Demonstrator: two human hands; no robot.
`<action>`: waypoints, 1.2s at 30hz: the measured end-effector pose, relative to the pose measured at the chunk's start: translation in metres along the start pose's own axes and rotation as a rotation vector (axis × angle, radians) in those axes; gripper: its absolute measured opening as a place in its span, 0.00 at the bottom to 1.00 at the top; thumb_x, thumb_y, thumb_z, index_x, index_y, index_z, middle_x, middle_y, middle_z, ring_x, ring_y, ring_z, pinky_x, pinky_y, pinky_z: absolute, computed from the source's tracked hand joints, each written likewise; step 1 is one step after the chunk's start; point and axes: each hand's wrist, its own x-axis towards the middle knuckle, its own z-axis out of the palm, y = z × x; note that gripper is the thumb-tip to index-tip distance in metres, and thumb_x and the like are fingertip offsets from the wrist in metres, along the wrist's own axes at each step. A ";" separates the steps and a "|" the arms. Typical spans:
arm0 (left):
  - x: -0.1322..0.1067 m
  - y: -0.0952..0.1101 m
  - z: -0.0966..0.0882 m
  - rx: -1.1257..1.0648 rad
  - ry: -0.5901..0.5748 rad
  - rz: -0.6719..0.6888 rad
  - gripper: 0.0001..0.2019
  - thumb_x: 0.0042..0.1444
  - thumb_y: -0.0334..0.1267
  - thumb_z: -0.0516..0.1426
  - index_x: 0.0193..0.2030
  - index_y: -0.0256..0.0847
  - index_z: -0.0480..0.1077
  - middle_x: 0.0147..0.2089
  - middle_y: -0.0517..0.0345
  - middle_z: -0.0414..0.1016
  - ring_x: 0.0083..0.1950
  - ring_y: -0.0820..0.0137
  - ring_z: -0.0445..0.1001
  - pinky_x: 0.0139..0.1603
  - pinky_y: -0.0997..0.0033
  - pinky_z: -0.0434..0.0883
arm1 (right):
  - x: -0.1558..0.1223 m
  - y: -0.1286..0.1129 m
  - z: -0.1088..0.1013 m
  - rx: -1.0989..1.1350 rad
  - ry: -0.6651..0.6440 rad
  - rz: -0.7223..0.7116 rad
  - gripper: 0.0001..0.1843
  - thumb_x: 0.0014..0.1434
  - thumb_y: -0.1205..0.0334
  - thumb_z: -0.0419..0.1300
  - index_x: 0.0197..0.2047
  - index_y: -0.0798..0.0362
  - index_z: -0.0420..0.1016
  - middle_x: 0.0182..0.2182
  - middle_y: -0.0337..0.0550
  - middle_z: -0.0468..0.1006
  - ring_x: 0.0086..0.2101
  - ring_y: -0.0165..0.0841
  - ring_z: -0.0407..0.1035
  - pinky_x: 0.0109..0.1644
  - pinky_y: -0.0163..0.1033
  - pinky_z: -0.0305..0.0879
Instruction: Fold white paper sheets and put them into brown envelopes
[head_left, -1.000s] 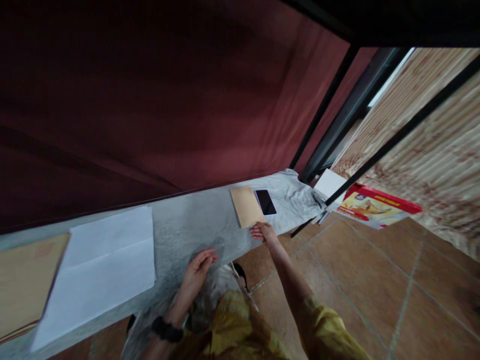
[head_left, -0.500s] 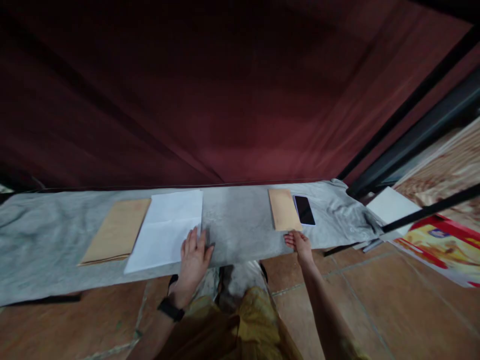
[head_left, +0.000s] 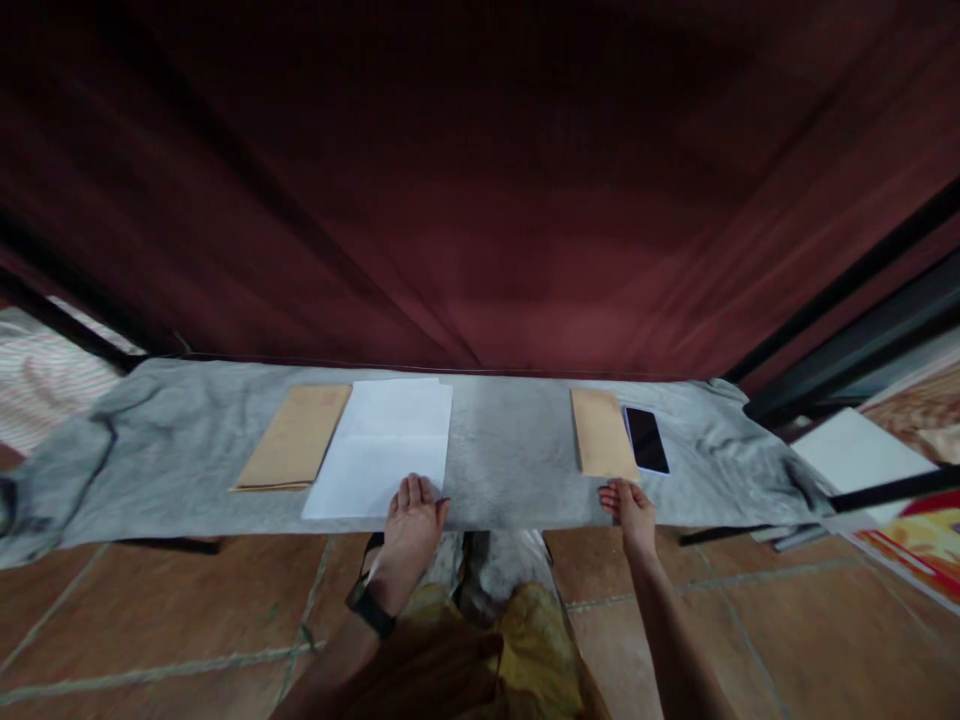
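Observation:
My left hand lies flat, palm down, fingers stretched out, on the lower right corner of white paper sheets. The sheets carry a faint crease across the middle. Just left of them is a large brown envelope, which looks stacked or folded in layers. At the lower right corner of a smaller brown envelope, my right hand is closed, with thumb and forefinger pinching the edge and the other fingers curled. A dark-screened phone rests against that envelope's right side.
Everything lies on a narrow bench covered with grey cloth. A dark red fabric hangs behind it. At the right are black bars, a white flat board and a red and yellow package. Tiled floor shows below.
The view has turned to the left, so more of the bench's left end shows. My left hand's fingers have drawn closer together on the paper. My right hand stays at the small envelope's corner.

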 end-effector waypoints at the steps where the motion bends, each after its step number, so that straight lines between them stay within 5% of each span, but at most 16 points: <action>1: 0.000 0.004 -0.003 0.011 -0.024 0.019 0.24 0.68 0.39 0.48 0.63 0.23 0.68 0.65 0.25 0.68 0.66 0.47 0.68 0.60 0.51 0.69 | 0.000 0.001 0.000 0.006 0.001 0.003 0.27 0.47 0.38 0.69 0.33 0.55 0.76 0.24 0.43 0.82 0.23 0.32 0.76 0.27 0.33 0.74; 6: 0.004 0.016 -0.021 0.035 -0.119 0.050 0.22 0.61 0.21 0.46 0.57 0.33 0.73 0.58 0.34 0.75 0.57 0.56 0.75 0.48 0.61 0.74 | -0.001 0.005 -0.002 0.000 0.006 0.023 0.29 0.46 0.36 0.70 0.35 0.55 0.76 0.25 0.42 0.82 0.23 0.31 0.76 0.27 0.32 0.73; 10: 0.009 0.009 -0.041 -0.033 -0.120 0.072 0.19 0.61 0.21 0.47 0.47 0.36 0.76 0.45 0.44 0.79 0.48 0.60 0.77 0.45 0.63 0.75 | 0.000 0.007 -0.004 -0.002 -0.004 0.010 0.30 0.46 0.35 0.70 0.36 0.55 0.76 0.26 0.42 0.82 0.25 0.31 0.76 0.28 0.33 0.74; 13: 0.009 0.017 -0.055 -0.050 -0.060 0.094 0.17 0.63 0.23 0.47 0.49 0.36 0.75 0.45 0.47 0.78 0.50 0.59 0.76 0.49 0.60 0.74 | 0.000 0.009 -0.004 -0.011 -0.006 0.007 0.30 0.46 0.35 0.69 0.36 0.55 0.76 0.26 0.42 0.82 0.24 0.31 0.76 0.28 0.33 0.73; 21: -0.003 0.111 -0.062 -0.210 0.001 0.452 0.18 0.62 0.25 0.53 0.57 0.36 0.72 0.54 0.43 0.77 0.54 0.59 0.75 0.54 0.58 0.71 | -0.005 0.003 0.001 -0.054 -0.005 -0.046 0.29 0.49 0.35 0.67 0.36 0.54 0.75 0.25 0.41 0.81 0.24 0.29 0.73 0.29 0.32 0.72; 25: -0.012 0.135 -0.052 -0.320 -0.057 0.471 0.15 0.66 0.38 0.55 0.57 0.37 0.72 0.55 0.42 0.77 0.54 0.58 0.76 0.51 0.59 0.73 | -0.008 -0.002 0.001 -0.064 -0.005 -0.039 0.29 0.47 0.34 0.67 0.35 0.53 0.74 0.26 0.42 0.81 0.25 0.30 0.73 0.30 0.33 0.72; 28: -0.015 0.127 -0.042 -0.401 -0.017 0.424 0.20 0.67 0.47 0.54 0.60 0.39 0.70 0.61 0.42 0.75 0.59 0.57 0.74 0.56 0.56 0.72 | -0.012 -0.004 0.004 -0.092 -0.016 -0.055 0.28 0.46 0.35 0.67 0.34 0.53 0.74 0.27 0.42 0.80 0.26 0.30 0.73 0.30 0.34 0.71; 33: 0.004 0.082 -0.017 -0.480 0.077 0.258 0.21 0.67 0.39 0.51 0.65 0.37 0.67 0.70 0.42 0.65 0.69 0.56 0.65 0.68 0.52 0.65 | -0.026 -0.006 0.025 -0.200 -0.138 -0.029 0.28 0.47 0.36 0.64 0.37 0.53 0.76 0.30 0.43 0.80 0.24 0.30 0.69 0.26 0.35 0.69; 36: 0.032 0.055 0.000 -0.643 0.056 0.098 0.23 0.63 0.39 0.54 0.63 0.36 0.68 0.68 0.41 0.67 0.68 0.55 0.67 0.66 0.53 0.67 | -0.033 -0.006 0.049 -0.263 -0.211 -0.007 0.27 0.49 0.39 0.62 0.42 0.54 0.76 0.31 0.44 0.79 0.26 0.32 0.70 0.26 0.35 0.69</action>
